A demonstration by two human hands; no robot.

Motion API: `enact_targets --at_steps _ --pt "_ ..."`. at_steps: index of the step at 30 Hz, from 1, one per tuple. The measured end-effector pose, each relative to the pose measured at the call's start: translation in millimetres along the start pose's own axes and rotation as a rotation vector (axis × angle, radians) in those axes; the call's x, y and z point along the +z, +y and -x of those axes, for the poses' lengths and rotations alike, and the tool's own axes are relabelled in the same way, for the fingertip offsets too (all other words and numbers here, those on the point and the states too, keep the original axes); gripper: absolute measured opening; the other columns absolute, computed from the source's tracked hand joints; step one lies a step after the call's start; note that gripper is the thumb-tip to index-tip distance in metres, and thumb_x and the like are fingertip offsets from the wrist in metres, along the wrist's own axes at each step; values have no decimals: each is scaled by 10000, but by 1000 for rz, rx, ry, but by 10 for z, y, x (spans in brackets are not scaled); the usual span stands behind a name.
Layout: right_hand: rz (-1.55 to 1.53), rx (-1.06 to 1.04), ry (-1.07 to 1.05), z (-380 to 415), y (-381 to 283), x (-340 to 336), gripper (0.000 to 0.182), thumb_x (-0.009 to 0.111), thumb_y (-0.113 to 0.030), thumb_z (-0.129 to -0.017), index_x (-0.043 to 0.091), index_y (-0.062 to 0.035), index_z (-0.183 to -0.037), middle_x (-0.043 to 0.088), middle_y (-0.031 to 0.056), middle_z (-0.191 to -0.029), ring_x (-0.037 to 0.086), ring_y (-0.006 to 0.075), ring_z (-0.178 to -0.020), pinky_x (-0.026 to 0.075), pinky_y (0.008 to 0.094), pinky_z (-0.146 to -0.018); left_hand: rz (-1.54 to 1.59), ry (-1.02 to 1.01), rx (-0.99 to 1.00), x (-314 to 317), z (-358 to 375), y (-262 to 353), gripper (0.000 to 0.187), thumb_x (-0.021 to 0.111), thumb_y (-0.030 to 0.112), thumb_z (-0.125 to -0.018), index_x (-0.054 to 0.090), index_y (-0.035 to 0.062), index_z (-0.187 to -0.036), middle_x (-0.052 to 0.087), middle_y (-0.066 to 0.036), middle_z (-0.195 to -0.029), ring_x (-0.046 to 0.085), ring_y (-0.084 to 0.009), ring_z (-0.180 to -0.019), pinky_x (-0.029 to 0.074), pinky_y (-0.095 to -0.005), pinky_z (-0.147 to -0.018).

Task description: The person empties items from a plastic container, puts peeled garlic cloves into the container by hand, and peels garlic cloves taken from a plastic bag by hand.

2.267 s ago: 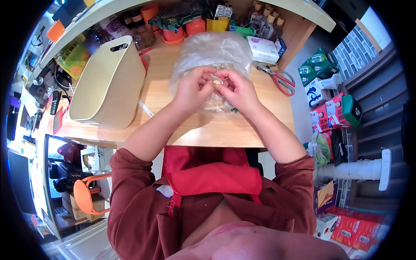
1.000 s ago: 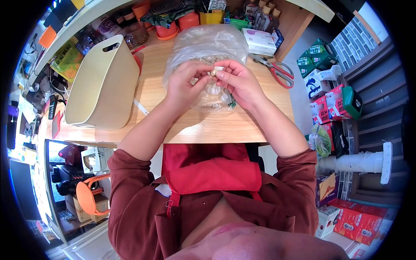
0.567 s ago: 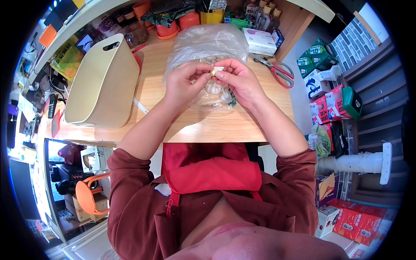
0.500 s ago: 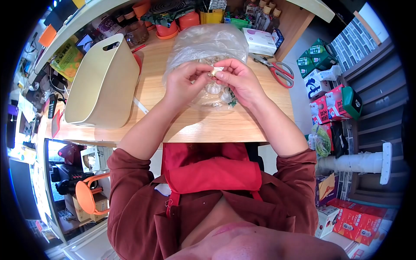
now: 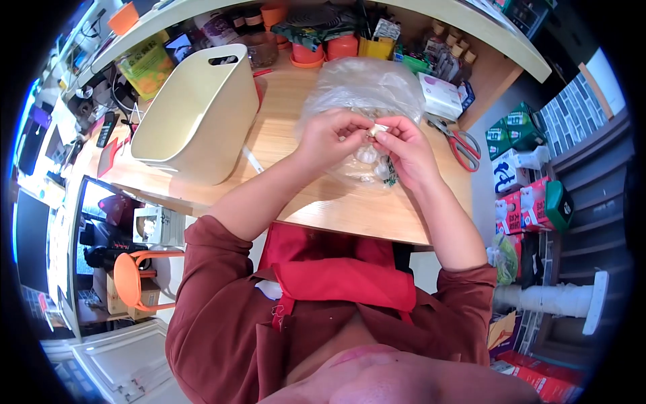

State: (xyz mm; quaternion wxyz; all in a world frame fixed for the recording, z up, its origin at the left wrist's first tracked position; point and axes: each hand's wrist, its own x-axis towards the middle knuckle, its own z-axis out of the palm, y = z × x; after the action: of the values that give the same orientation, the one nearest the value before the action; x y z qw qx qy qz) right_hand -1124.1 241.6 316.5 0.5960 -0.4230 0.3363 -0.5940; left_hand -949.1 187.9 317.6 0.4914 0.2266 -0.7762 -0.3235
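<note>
My left hand [image 5: 330, 139] and my right hand [image 5: 409, 149] meet over the desk, both closed in a pinch. Between their fingertips is a small pale garlic clove [image 5: 378, 130], partly covered by the fingers. Just below the hands, garlic bulbs [image 5: 367, 155] with whitish skins lie in a clear plastic bag [image 5: 356, 81]. The bag spreads out behind and beneath my hands, and green print shows at its lower right.
A tall cream bin [image 5: 195, 124] stands on the desk at the left, with a white strip [image 5: 254, 160] beside it. Red-handled scissors [image 5: 463, 148] lie to the right, near a white box [image 5: 441, 96]. Pots and bottles line the back under a shelf [image 5: 498, 44].
The whole view has shifted and tilted, so the desk and hands appear farther right and slightly lower. Both hands keep their pinch on the garlic clove, with only slight finger movement.
</note>
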Motion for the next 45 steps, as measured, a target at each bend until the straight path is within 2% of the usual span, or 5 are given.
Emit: enact_targets --at_steps 17,35,38,41,45 --pt "-27 19 -6 2 -6 -3 232 623 -36 -830 537 -5 -1043 628 91 -957 617 160 -889 494 259 -795 92 -24 1 22 2 -108 142 686 17 -769 663 5 -909 640 -59 -803 608 -96 -685 495 -217 -595" --pt "-35 28 0 10 11 10 226 629 -32 -828 538 -10 -1033 634 105 -958 620 165 -892 495 262 -798 -60 24 100 22 -5 -67 144 691 13 -753 672 24 -896 642 -48 -762 583 -80 -632 464 -206 -542" --pt "-26 34 20 4 23 1 215 627 -22 -825 542 -15 -1023 632 99 -944 618 158 -879 497 256 -795 -13 62 -5 55 16 -58 134 678 37 -751 674 28 -884 630 -79 -749 607 -129 -629 497 -244 -553" --pt "1 28 47 -2 40 -5 207 626 -13 -821 545 -21 -1012 625 86 -923 616 150 -858 500 248 -790 0 39 -102 69 26 -112 107 686 31 -758 668 24 -863 624 -61 -741 587 -87 -612 479 -215 -540" --pt "27 28 69 15 53 53 207 630 -10 -816 543 -26 -1003 610 71 -902 611 143 -842 501 246 -790 -210 72 62 54 28 -84 72 672 58 -742 626 28 -788 583 -78 -689 576 -161 -596 464 -278 -530"
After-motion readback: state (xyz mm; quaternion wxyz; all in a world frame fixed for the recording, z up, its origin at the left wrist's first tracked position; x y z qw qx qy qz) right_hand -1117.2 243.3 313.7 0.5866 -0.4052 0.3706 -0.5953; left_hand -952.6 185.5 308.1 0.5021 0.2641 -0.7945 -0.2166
